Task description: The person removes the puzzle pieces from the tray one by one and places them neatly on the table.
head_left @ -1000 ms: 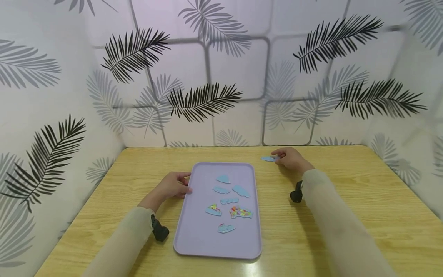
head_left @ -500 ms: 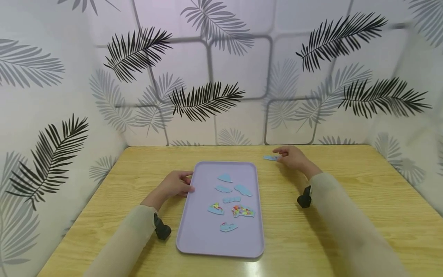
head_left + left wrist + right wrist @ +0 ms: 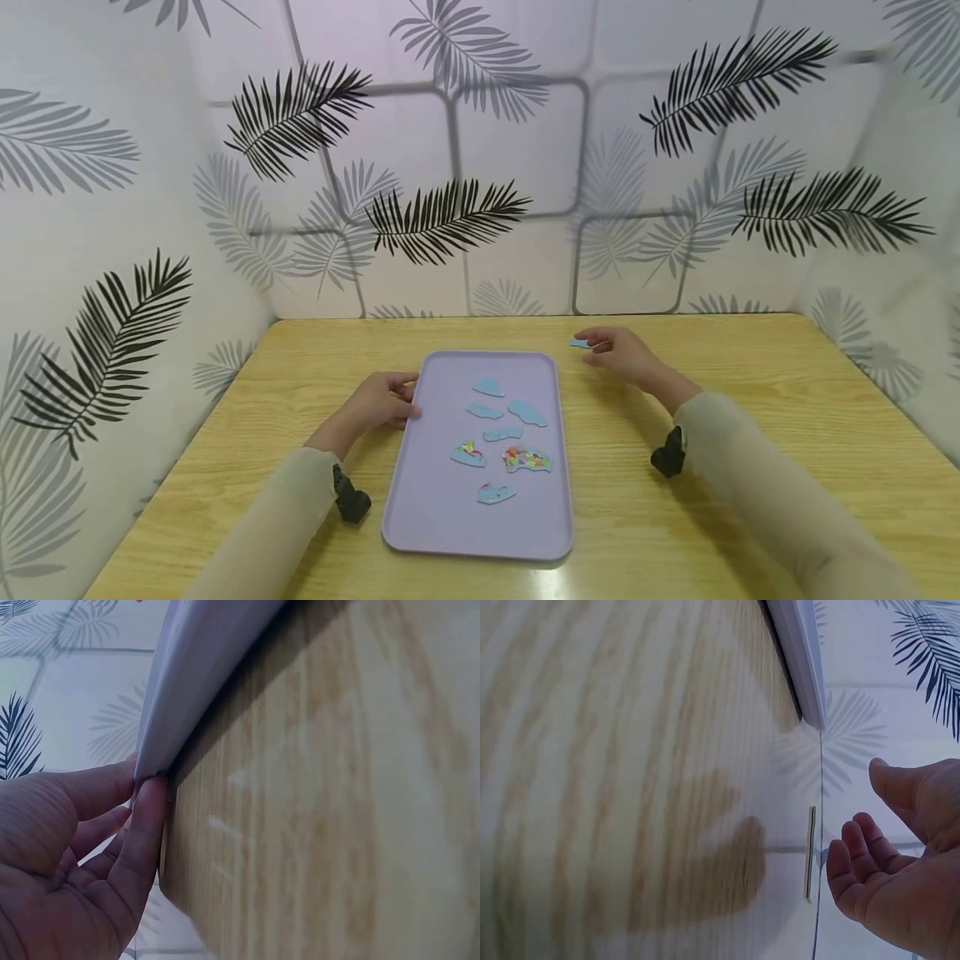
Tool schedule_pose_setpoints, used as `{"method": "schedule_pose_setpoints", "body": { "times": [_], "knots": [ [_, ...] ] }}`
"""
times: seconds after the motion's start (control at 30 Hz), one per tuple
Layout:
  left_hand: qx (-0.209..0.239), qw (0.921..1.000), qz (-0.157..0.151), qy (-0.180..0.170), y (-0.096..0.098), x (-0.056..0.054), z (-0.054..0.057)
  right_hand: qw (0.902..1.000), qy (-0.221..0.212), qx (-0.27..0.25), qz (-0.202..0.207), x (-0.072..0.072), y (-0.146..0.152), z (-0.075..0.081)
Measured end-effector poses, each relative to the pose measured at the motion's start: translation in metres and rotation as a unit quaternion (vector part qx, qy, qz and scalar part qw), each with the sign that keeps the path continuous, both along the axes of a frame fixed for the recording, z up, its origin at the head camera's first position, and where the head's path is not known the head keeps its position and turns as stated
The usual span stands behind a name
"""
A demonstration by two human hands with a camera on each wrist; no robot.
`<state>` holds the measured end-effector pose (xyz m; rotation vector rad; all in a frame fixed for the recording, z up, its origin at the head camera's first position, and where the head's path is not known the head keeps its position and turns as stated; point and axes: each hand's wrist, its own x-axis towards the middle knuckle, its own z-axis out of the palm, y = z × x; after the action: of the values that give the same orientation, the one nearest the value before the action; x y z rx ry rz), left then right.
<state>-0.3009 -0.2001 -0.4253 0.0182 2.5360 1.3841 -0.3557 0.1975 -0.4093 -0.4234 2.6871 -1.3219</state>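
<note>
A lilac tray point(image 3: 435, 521) lies on the table with several thin, irregular pieces on it, which look like jigsaw pieces. My left hand point(image 3: 378, 400) grips its left edge; thumb and fingers pinch the rim in the left wrist view. Beyond the tray's far right corner, another light-blue piece point(image 3: 577, 342) lies flat on the wood, partly hidden by my right hand point(image 3: 622, 358). In the right wrist view that piece point(image 3: 810, 855) appears edge-on, and the right fingers point(image 3: 862, 859) are loosely bent, apart from it, holding nothing.
Plain blue pieces point(image 3: 528, 413) lie in the tray's upper half, and a multicoloured piece point(image 3: 527, 458) is lower right. The wooden table point(image 3: 675, 517) ends at a leaf-patterned backdrop point(image 3: 517, 275). A small black device point(image 3: 667, 454) sits on each wrist.
My right hand has let go of the light-blue piece and drawn slightly back toward me, leaving it on the table. The left hand keeps its hold on the tray.
</note>
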Motion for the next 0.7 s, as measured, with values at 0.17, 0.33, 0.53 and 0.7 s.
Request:
{"method": "schedule_pose_setpoints", "body": {
  "times": [0.17, 0.33, 0.53, 0.7],
  "knots": [
    [0.002, 1.0, 0.004, -0.002, 0.001, 0.0, 0.0, 0.9999, -0.005, -0.016, 0.001, 0.013, -0.009, 0.0],
    [0.003, 1.0, 0.005, -0.004, 0.001, -0.001, -0.001, 0.9994, -0.002, -0.034, 0.013, 0.025, -0.014, 0.0],
    [0.012, 0.9999, 0.008, -0.006, 0.0, -0.002, -0.003, 0.9982, -0.004, -0.049, 0.035, 0.038, -0.023, -0.001],
    [0.013, 0.9998, 0.01, -0.006, 0.0, -0.003, -0.003, 0.9976, -0.005, -0.057, 0.038, 0.047, -0.032, -0.002]
  ]
}}
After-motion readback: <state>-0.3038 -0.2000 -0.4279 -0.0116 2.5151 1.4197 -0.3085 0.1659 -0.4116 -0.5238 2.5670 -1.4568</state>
